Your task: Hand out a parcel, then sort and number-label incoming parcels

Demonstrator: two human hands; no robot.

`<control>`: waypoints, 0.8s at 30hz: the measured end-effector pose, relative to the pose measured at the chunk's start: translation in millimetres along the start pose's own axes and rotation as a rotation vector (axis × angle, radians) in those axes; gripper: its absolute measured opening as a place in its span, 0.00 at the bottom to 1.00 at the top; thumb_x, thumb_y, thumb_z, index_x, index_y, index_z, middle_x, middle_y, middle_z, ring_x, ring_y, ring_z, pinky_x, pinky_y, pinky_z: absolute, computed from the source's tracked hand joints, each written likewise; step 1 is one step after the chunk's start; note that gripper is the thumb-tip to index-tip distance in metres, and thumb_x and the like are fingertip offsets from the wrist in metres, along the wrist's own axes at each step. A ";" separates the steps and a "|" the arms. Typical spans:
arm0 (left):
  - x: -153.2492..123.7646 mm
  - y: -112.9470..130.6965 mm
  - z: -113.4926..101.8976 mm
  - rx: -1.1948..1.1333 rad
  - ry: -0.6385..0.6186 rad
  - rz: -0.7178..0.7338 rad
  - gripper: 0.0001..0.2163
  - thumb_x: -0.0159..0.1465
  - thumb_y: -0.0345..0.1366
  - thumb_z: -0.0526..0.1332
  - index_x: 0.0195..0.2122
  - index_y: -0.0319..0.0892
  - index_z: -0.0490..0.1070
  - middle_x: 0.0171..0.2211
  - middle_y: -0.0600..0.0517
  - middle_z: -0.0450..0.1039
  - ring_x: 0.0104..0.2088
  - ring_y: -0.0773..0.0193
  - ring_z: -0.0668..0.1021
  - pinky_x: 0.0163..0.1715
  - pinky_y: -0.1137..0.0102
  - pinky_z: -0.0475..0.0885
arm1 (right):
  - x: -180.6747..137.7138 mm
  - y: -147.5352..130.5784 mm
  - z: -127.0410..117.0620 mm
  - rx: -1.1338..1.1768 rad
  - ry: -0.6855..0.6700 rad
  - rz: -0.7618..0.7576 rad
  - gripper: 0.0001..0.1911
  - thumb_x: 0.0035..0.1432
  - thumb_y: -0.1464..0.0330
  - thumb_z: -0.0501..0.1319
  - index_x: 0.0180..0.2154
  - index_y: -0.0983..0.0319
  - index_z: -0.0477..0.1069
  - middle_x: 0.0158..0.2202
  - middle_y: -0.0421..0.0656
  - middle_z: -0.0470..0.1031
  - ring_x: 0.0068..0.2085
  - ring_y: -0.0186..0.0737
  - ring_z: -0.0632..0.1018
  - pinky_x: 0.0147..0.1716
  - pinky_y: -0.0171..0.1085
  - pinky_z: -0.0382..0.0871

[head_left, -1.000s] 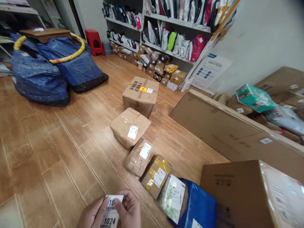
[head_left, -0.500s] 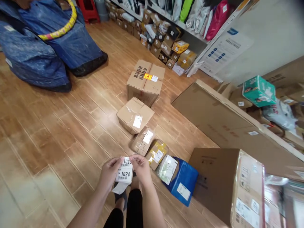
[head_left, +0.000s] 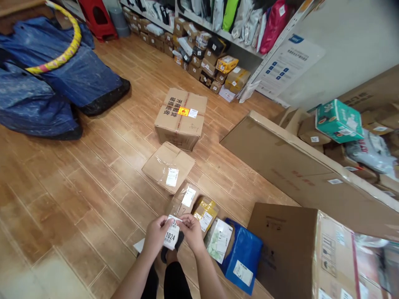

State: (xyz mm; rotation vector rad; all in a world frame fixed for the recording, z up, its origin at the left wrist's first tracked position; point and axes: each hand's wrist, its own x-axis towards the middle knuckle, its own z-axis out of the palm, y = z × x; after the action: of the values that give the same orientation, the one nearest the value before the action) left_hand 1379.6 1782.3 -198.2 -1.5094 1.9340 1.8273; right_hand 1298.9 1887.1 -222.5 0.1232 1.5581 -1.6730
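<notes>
My left hand (head_left: 158, 232) grips the left side of a strip of white number labels (head_left: 170, 237), on which "1024" and part of another number can be read. At the upper right of the same labels, my right hand (head_left: 190, 231) pinches the top label with thumb and finger. A loose white tail of the strip sticks out left of my left wrist. Just beyond my hands lies a brown parcel (head_left: 181, 201) with a white label, and beside it a small box with yellow tape (head_left: 205, 214). My fingertips partly hide the upper label.
A pale green parcel (head_left: 219, 241), a blue bag parcel (head_left: 241, 261) and a large carton (head_left: 280, 245) stand to the right. Ahead are two cardboard boxes (head_left: 168, 166). Blue sacks (head_left: 71, 74) lie upper left; a long flat carton (head_left: 289, 178) leans at right, near shelves of parcels.
Both hands and the label strip have moved slightly right and down in view. The camera has shifted, so the boxes ahead appear lower. The top label looks more covered by my fingers.
</notes>
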 end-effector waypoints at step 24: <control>191.5 -126.6 -151.1 0.591 -0.162 -0.389 0.21 0.58 0.58 0.47 0.20 0.47 0.56 0.18 0.54 0.62 0.25 0.59 0.72 0.30 0.69 0.64 | 229.5 262.7 150.4 -0.144 0.766 0.162 0.25 0.39 0.47 0.63 0.22 0.65 0.75 0.25 0.49 0.78 0.28 0.45 0.77 0.32 0.41 0.71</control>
State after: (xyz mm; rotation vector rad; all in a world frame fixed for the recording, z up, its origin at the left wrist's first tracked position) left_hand 1448.0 1577.5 -368.2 -1.3556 1.7294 1.0552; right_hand 1376.6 1673.5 -526.9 0.8731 2.1407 -1.4468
